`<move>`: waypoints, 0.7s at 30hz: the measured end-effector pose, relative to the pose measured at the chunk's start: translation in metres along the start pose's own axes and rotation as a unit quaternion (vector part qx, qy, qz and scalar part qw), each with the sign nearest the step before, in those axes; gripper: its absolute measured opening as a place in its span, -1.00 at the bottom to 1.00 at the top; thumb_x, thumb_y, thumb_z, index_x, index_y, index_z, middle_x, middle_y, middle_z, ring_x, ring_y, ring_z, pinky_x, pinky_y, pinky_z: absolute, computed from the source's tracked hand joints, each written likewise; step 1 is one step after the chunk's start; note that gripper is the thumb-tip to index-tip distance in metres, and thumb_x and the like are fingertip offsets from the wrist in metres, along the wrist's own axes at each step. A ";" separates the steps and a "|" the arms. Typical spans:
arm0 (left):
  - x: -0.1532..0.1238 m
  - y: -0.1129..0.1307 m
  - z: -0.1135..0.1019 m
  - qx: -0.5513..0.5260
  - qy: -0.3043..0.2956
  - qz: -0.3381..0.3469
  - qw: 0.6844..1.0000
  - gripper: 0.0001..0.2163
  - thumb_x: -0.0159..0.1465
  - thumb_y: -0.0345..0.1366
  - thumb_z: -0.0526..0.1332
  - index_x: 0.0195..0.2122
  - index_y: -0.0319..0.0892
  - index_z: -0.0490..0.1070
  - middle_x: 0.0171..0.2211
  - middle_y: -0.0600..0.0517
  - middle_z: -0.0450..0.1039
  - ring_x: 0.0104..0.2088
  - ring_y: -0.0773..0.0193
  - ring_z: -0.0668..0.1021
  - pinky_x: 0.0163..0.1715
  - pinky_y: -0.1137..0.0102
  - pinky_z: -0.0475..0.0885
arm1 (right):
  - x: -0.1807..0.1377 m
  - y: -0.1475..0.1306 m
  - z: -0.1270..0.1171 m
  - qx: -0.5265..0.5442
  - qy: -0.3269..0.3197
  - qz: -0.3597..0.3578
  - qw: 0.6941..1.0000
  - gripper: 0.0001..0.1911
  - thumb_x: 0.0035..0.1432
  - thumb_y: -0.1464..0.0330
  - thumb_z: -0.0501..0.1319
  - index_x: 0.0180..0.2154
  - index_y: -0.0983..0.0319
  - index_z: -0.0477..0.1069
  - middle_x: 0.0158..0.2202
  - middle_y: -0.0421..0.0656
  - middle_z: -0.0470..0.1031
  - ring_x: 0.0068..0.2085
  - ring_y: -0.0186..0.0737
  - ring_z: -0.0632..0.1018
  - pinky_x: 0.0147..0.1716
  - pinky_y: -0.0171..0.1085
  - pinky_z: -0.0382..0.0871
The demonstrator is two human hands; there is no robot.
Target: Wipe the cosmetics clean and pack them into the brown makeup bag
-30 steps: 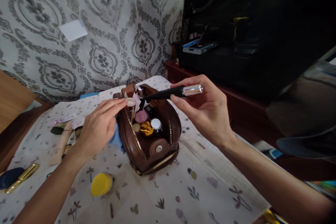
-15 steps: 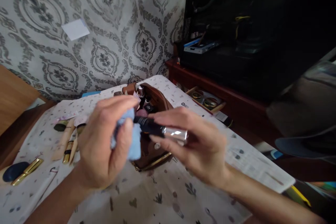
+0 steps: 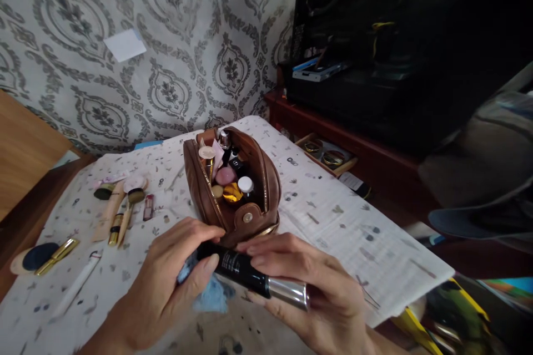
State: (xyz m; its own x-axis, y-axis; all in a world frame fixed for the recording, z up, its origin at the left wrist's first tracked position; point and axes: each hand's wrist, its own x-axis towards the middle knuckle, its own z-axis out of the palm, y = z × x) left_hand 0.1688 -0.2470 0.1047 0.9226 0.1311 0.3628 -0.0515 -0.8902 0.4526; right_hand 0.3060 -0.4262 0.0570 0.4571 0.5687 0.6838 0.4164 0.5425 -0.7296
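Observation:
A black cosmetic tube with a silver end (image 3: 245, 274) lies across both my hands, just in front of the bag. My right hand (image 3: 316, 283) is closed round its silver end and middle. With my left hand (image 3: 175, 283) I pinch the tube's other end, and a crumpled blue cloth (image 3: 210, 294) is tucked in the same hand. Behind them stands a brown makeup bag (image 3: 272, 188), unzipped, holding several items: a white-capped jar (image 3: 245, 184), a gold piece (image 3: 232, 193), a pink sponge (image 3: 225, 176) and a silver-capped bottle (image 3: 225, 138).
Several cosmetics lie at left on the patterned cloth: a beige tube (image 3: 110, 205), a gold tube (image 3: 57, 256), a dark blue oval item (image 3: 40, 255) and a white stick (image 3: 79, 283). A television (image 3: 375, 39) and an open drawer (image 3: 327, 155) are at right.
Both hands have moved down and nearer to me with the tube and cloth. The bag's opening, covered before, now shows in full.

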 end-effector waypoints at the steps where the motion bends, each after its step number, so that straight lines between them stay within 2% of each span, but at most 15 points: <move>1: -0.002 0.001 0.001 -0.022 -0.023 -0.032 0.999 -0.82 0.43 -0.28 0.12 -0.03 -0.06 0.49 -0.20 0.04 0.59 -0.20 0.27 0.62 -0.19 0.47 0.51 | -0.002 0.002 0.000 0.010 -0.009 0.004 1.000 -0.57 0.14 0.53 0.41 0.03 0.09 0.52 -0.11 -0.10 0.62 -0.07 -0.16 0.66 -0.09 -0.22 0.62; 3: -0.004 0.003 0.002 -0.054 -0.055 -0.076 0.994 -0.82 0.44 -0.26 0.11 -0.08 -0.04 0.51 -0.26 0.09 0.59 -0.26 0.34 0.62 -0.24 0.53 0.50 | -0.007 0.005 0.001 0.028 -0.036 0.018 0.999 -0.60 0.18 0.51 0.38 0.03 0.09 0.52 -0.08 -0.08 0.62 -0.06 -0.17 0.66 -0.10 -0.24 0.62; 6: -0.009 0.003 0.003 -0.057 -0.047 -0.097 0.993 -0.82 0.44 -0.27 0.11 -0.07 -0.03 0.51 -0.28 0.12 0.59 -0.27 0.38 0.63 -0.24 0.58 0.50 | -0.015 0.010 0.001 0.025 -0.059 0.054 0.996 -0.62 0.20 0.45 0.38 0.04 0.08 0.51 -0.08 -0.09 0.62 -0.10 -0.20 0.66 -0.14 -0.30 0.60; 10: -0.015 -0.005 0.004 -0.002 -0.002 -0.059 0.998 -0.83 0.42 -0.36 0.13 -0.07 -0.05 0.48 -0.29 0.11 0.60 -0.28 0.39 0.64 -0.26 0.60 0.50 | -0.028 0.017 0.001 0.000 -0.029 0.113 0.993 -0.68 0.20 0.33 0.40 0.00 0.08 0.50 -0.27 -0.17 0.62 -0.32 -0.28 0.62 -0.32 -0.38 0.55; 15: -0.024 -0.017 0.007 0.050 0.055 -0.038 0.996 -0.81 0.37 -0.41 0.15 -0.07 -0.04 0.48 -0.29 0.09 0.62 -0.30 0.35 0.66 -0.31 0.58 0.53 | -0.033 0.021 -0.001 -0.009 -0.017 0.176 0.984 -0.82 0.20 0.35 0.37 -0.14 0.10 0.49 -0.44 -0.24 0.56 -0.47 -0.33 0.53 -0.47 -0.41 0.45; 17: -0.027 -0.019 0.009 0.050 0.086 -0.063 0.993 -0.82 0.36 -0.37 0.18 -0.09 -0.02 0.51 -0.27 0.10 0.64 -0.30 0.33 0.67 -0.31 0.56 0.55 | -0.031 0.024 -0.002 0.001 -0.029 0.188 0.982 -0.86 0.20 0.37 0.36 -0.18 0.10 0.49 -0.44 -0.24 0.54 -0.48 -0.35 0.51 -0.49 -0.41 0.42; 21: -0.029 -0.017 0.009 0.042 0.154 -0.182 0.970 -0.87 0.37 -0.20 0.19 -0.18 0.03 0.55 -0.41 0.18 0.62 -0.45 0.36 0.64 -0.40 0.57 0.55 | -0.030 0.033 0.000 0.087 -0.041 0.194 0.976 -0.88 0.24 0.37 0.33 -0.16 0.12 0.48 -0.43 -0.23 0.52 -0.49 -0.37 0.50 -0.48 -0.40 0.41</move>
State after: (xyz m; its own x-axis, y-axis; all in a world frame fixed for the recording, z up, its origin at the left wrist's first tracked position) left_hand 0.1466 -0.2397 0.0794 0.7158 0.5553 0.4234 0.2985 -0.7915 0.5334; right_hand 0.3066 -0.4253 0.0122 0.4865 0.7959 0.3604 0.0820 0.3691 -0.9258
